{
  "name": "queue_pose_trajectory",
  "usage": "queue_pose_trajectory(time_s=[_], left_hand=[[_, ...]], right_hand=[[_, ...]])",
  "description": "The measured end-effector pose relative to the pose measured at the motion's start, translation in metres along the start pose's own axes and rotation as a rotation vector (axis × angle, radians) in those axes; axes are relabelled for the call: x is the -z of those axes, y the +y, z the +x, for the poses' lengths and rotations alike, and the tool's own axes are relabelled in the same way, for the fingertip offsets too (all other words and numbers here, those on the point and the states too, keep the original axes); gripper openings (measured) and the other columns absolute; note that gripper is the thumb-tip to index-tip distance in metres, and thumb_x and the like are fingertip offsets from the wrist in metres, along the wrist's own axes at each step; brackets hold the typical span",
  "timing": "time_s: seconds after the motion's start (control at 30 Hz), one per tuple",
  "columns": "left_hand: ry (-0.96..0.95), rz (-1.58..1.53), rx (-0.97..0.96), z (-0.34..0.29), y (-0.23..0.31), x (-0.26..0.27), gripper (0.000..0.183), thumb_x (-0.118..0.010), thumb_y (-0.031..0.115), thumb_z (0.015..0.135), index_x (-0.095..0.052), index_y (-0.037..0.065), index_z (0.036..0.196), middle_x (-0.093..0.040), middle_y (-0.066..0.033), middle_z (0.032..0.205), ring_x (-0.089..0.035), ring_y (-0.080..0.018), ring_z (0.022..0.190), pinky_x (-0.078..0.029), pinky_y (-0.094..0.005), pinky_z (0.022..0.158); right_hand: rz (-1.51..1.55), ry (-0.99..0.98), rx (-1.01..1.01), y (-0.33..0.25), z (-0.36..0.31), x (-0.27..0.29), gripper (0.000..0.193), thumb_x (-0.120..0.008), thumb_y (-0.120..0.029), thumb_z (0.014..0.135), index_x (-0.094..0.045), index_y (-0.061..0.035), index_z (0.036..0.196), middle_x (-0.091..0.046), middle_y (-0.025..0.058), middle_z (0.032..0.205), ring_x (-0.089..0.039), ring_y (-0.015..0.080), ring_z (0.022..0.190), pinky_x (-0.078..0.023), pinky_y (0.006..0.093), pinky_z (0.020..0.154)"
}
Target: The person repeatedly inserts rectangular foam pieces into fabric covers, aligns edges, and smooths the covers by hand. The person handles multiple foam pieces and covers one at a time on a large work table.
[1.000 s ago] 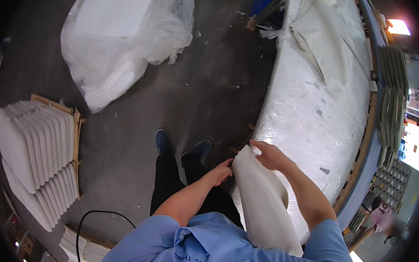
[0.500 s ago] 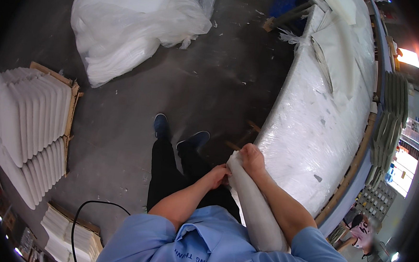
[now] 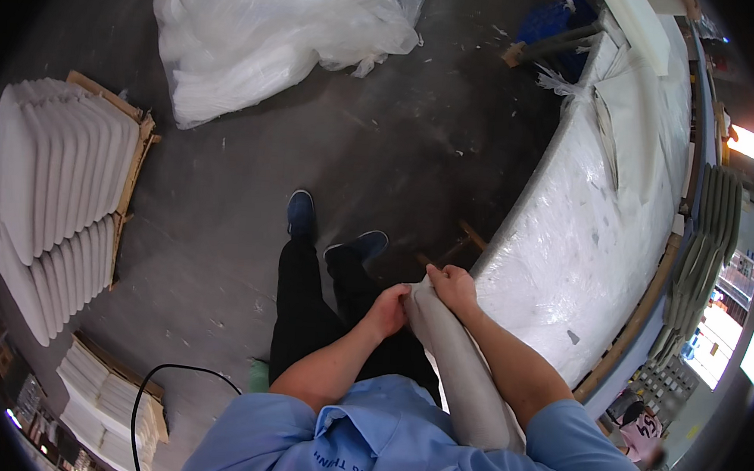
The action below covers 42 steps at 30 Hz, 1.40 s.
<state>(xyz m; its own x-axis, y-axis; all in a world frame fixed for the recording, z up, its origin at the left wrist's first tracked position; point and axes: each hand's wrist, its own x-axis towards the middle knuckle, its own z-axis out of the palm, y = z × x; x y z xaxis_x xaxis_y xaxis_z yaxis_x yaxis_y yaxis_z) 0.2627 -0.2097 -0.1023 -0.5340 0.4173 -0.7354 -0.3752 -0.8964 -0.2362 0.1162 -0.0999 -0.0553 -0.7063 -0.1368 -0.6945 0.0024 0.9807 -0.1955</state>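
A long pale-grey fabric-covered piece [image 3: 454,361], looking like a padded cushion, lies against my front with its far end pointing away from me. My left hand [image 3: 391,308] is closed on the left corner of that far end, thumb on top. Across from it, my right hand [image 3: 453,289] pinches the fabric at the right corner, its fingers bent over the edge. The two hands are close together but apart. The underside of the piece and the fingertips beneath it are hidden.
To my right stands a long table [image 3: 556,272] wrapped in shiny plastic film, with white fabric [image 3: 649,157] on it. Stacked white cushions [image 3: 66,173] stand at left, more [image 3: 108,400] lower left near a black cable [image 3: 162,367]. A plastic-covered bundle [image 3: 277,39] lies ahead. Another person [image 3: 639,433] is far right.
My left hand has shifted up to the corner of the far end, its thumb now on top of the fabric. The right hand keeps its hold. The view has turned slightly.
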Motion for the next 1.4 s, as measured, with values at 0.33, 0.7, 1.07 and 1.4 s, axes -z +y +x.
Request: queue_pose_trajectory(time_s=[0.33, 0.7, 1.07, 1.4], left_hand=[[0.438, 0.641, -0.228, 0.017, -0.031, -0.044, 0.024, -0.061, 0.02, 0.105, -0.066, 0.0, 0.119, -0.068, -0.0122, 0.116, -0.065, -0.0239, 0.104, -0.052, -0.0392, 0.092], [0.63, 0.433, -0.316, 0.055, -0.025, -0.058, 0.025, -0.055, 0.02, 0.105, -0.068, -0.001, 0.109, -0.069, -0.018, 0.117, -0.065, -0.0292, 0.107, -0.052, -0.0419, 0.09], [0.92, 0.66, -0.312, 0.08, -0.017, -0.054, 0.047, -0.046, 0.038, 0.109, -0.07, -0.002, 0.102, -0.073, -0.0189, 0.106, -0.069, -0.0378, 0.099, -0.051, -0.0493, 0.088], [0.781, 0.938, -0.347, 0.094, -0.037, -0.014, 0.054, -0.044, 0.045, 0.11, -0.073, -0.001, 0.106, -0.075, -0.0214, 0.11, -0.071, -0.0403, 0.107, -0.053, -0.0469, 0.093]], right_hand=[[-0.098, -0.086, -0.04, 0.006, 0.006, 0.038, 0.061, -0.071, -0.059, 0.092, -0.074, -0.0003, 0.074, -0.071, 0.0245, 0.076, -0.071, 0.0408, 0.076, -0.053, 0.0522, 0.072], [-0.115, -0.121, -0.061, -0.016, 0.035, 0.009, 0.051, -0.069, -0.053, 0.093, -0.078, -0.0044, 0.084, -0.075, 0.0226, 0.091, -0.073, 0.0418, 0.097, -0.056, 0.0516, 0.088], [-0.083, -0.029, 0.083, -0.008, 0.037, 0.0, 0.029, -0.066, -0.033, 0.093, -0.078, -0.0064, 0.089, -0.076, 0.0199, 0.093, -0.074, 0.041, 0.092, -0.06, 0.0518, 0.086], [-0.15, -0.027, 0.173, -0.01, 0.035, -0.017, 0.021, -0.065, -0.023, 0.088, -0.077, -0.0068, 0.085, -0.076, 0.0203, 0.088, -0.075, 0.0422, 0.086, -0.062, 0.0514, 0.081]])
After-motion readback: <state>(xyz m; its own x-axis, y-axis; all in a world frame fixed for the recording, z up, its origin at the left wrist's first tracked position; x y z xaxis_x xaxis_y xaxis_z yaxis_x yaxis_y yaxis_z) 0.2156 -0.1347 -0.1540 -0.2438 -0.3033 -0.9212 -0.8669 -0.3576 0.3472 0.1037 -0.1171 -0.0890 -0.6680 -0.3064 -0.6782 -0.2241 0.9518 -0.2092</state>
